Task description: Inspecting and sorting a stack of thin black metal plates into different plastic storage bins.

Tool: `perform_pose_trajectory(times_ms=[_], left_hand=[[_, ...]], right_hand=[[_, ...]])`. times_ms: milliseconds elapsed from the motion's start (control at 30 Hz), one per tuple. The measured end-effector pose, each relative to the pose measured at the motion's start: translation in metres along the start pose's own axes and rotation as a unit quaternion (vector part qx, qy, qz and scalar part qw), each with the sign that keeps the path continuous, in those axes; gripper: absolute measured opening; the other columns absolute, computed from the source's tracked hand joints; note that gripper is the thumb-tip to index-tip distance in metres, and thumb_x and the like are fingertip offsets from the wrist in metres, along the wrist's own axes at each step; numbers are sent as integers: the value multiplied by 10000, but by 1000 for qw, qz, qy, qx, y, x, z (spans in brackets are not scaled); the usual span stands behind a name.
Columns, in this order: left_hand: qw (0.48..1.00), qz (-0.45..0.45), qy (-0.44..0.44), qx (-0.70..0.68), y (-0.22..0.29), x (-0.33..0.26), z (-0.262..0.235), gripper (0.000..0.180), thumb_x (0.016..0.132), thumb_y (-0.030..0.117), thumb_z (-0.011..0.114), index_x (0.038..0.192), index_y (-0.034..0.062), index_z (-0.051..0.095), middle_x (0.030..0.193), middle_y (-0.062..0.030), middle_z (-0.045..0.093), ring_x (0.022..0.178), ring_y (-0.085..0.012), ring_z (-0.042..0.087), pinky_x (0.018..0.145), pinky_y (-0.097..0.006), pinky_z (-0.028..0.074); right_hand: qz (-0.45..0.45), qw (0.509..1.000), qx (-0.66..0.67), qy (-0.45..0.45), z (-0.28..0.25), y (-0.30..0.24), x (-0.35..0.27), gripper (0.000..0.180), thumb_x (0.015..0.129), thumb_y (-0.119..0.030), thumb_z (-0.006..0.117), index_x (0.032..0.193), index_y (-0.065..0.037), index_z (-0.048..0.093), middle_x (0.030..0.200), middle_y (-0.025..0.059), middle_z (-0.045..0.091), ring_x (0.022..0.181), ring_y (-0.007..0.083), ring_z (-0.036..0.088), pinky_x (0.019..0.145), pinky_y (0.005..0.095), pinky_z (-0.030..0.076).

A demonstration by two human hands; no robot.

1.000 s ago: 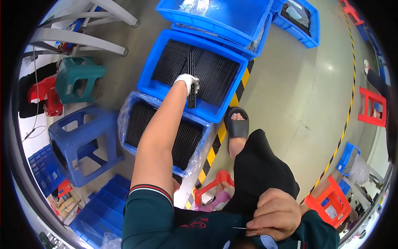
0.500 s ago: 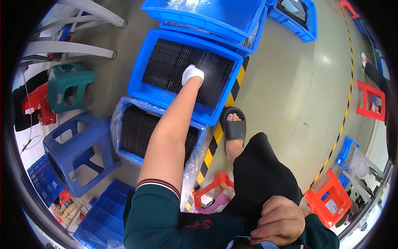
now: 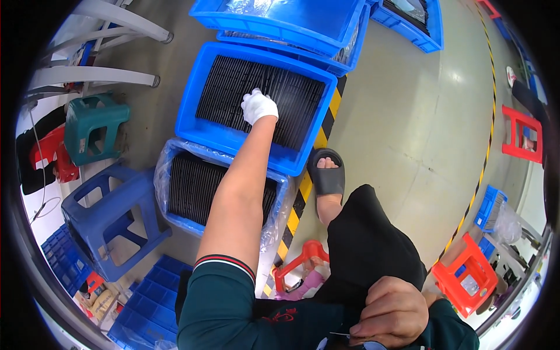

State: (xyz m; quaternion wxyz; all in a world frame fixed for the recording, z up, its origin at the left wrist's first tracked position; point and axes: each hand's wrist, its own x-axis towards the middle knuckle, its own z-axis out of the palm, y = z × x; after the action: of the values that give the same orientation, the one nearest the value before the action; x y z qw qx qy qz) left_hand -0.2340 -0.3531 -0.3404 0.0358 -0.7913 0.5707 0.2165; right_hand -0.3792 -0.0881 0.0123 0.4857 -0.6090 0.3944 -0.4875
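My left hand (image 3: 258, 106), in a white glove, reaches far forward into a blue crate (image 3: 198, 125) filled with rows of thin black parts (image 3: 230, 93). Its fingers are curled down on the parts; whether they hold one I cannot tell. My right hand (image 3: 392, 312) is bare and stays close to my chest, fingers pinched on a thin dark rod-like part that sticks out to its left. A second blue crate (image 3: 192, 224), lined with clear plastic and holding more black parts, lies just under my left forearm.
More blue crates (image 3: 280, 23) stand stacked beyond. A blue stool (image 3: 108, 219) and a green stool (image 3: 93, 125) are at left, red stools (image 3: 466, 274) at right. My sandalled foot (image 3: 328, 175) rests beside yellow-black floor tape (image 3: 303, 195).
My left arm stays stretched into the far crate, the gloved hand shifting a little over the black parts. The view has tilted slightly. My right hand stays at my chest.
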Motion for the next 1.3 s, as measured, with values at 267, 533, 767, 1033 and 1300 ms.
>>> perform_pose_trajectory(times_ms=[267,533,767,1033,1300], left_hand=[[996,82,-13,19,4,-13,7,378,868,271,621,1237,192,598,1204,-103,543,1117,-287,533,897,-410,491],[995,97,-8,7,0,-11,8,376,858,250,625,1227,180,606,1187,-101,564,1114,-285,540,899,-417,486],[979,153,77,-112,-27,-7,22,354,852,166,594,1203,119,611,1162,-116,606,1076,-293,587,914,-397,484],[880,110,184,-424,-99,-44,-25,302,864,32,590,1163,-4,616,1135,-139,634,1030,-234,619,932,-330,479],[858,-155,236,-428,-289,-141,-39,352,887,27,584,1231,-40,547,1182,-141,611,1072,-208,603,957,-314,468]], right_hand=[[8,1000,-9,8,0,0,1,165,787,-102,711,867,37,673,791,138,603,678,257,574,592,343,451],[16,1000,-12,3,1,-1,2,159,795,-105,707,870,31,674,788,131,601,675,255,571,592,336,451],[14,1000,-7,-1,3,-3,1,155,800,-101,702,881,28,672,786,128,596,678,256,571,595,342,450],[71,997,1,-37,9,-6,-18,201,734,-152,793,895,-51,726,828,62,630,722,189,570,593,285,452],[36,996,-28,-80,42,-14,-12,190,707,-149,789,864,-59,729,748,60,625,647,192,580,570,274,466]])
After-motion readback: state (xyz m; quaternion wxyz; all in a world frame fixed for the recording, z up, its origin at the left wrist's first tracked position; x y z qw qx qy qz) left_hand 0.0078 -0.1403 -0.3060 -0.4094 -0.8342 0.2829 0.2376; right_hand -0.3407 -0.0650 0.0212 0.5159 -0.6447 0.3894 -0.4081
